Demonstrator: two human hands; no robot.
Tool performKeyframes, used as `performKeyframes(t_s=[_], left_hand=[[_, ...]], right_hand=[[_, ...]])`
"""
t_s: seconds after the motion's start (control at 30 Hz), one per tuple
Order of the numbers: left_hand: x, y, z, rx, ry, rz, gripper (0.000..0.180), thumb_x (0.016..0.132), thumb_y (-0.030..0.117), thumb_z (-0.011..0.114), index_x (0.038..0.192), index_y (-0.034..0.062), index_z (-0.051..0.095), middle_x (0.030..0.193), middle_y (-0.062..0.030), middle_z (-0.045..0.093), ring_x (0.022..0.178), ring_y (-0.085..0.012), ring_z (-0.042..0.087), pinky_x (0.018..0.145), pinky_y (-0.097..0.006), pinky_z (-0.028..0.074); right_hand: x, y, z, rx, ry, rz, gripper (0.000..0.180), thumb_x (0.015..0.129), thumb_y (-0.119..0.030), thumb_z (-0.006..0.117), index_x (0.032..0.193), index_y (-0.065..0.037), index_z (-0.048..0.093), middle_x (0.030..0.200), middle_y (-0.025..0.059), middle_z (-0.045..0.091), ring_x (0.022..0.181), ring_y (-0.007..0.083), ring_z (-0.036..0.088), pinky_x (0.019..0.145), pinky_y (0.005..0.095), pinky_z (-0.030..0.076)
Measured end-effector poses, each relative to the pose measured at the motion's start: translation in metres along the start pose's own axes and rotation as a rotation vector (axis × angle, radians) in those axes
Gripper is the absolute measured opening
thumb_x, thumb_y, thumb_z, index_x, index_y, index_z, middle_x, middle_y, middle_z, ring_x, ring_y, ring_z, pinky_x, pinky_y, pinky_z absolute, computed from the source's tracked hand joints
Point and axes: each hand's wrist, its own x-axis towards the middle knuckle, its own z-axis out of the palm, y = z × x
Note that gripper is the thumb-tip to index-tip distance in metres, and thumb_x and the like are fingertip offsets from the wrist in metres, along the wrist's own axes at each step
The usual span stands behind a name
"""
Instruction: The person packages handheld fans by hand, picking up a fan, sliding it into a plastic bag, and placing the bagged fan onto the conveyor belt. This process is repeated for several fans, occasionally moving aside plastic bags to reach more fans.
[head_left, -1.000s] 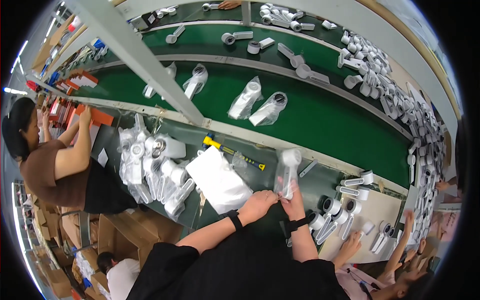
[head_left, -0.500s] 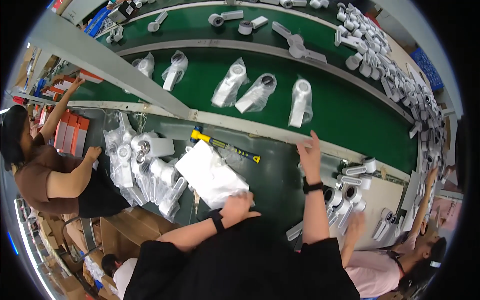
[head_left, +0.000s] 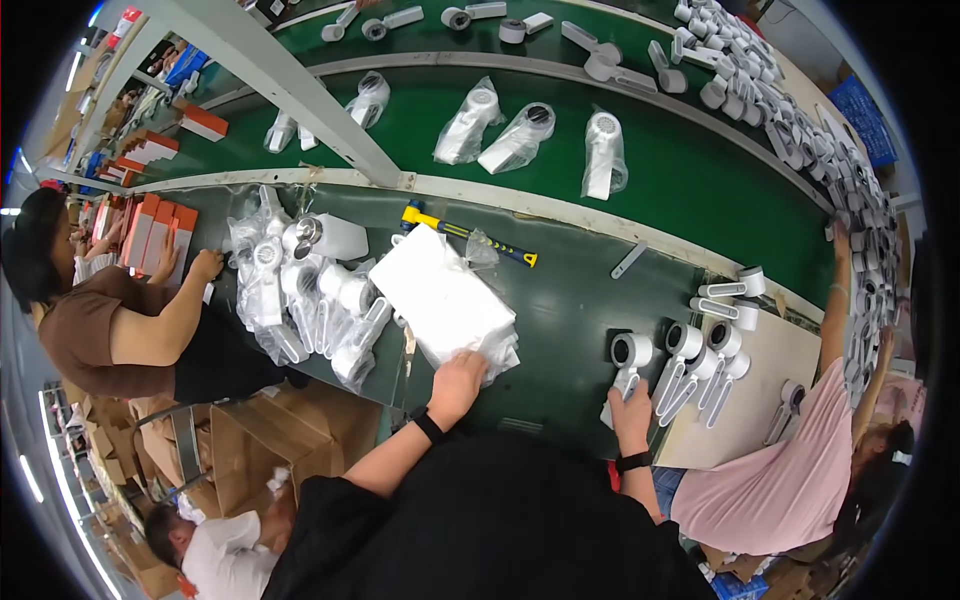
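White device (head_left: 631, 351) by the worktop's (head_left: 560, 325) near edge, its handle pinched in my right hand (head_left: 630, 412). My left hand (head_left: 459, 385) touches the white bag stack's (head_left: 440, 290) near end; cannot tell whether pinching.

White plastic bags (head_left: 440, 290), one stack; flat, roughly rectangular, slanting on the dark green counter (head_left: 565, 320); near edge loose and ruffled, under the left hand (head_left: 459, 383); handheld device (head_left: 631, 351), one; white and grey, round head with dark open centre, slim handle; unwrapped; head directed away from the person, handle in the right hand (head_left: 630, 412).
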Motion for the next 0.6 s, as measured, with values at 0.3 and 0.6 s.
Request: performKeyframes(t_s=[0.3,0.6], left_hand=[[-0.027,0.009,0.006,-0.044,0.151,-0.017,0.018,0.079,0.009,0.064,0.095,0.0043,0.060,0.101,-0.0108,0.057,0.092,-0.0312,0.056,0.076,-0.038,0.049],[-0.024,-0.004,0.002,-0.340,0.269,-0.190,0.012,0.083,0.006,0.061,0.093,-0.0009,0.064,0.087,-0.0150,0.065,0.082,-0.0322,0.063,0.072,-0.036,0.051]], right_hand=[[-0.016,-0.069,0.058,1.112,-0.623,0.202,0.024,0.090,-0.008,0.048,0.112,0.004,0.046,0.091,0.0186,0.064,0.074,0.0262,0.066,0.068,0.0362,0.057],[-0.038,-0.095,0.071,1.148,-0.899,0.107,0.033,0.090,-0.003,0.049,0.121,0.006,0.044,0.121,0.0220,0.056,0.099,0.0295,0.063,0.071,0.0338,0.057]])
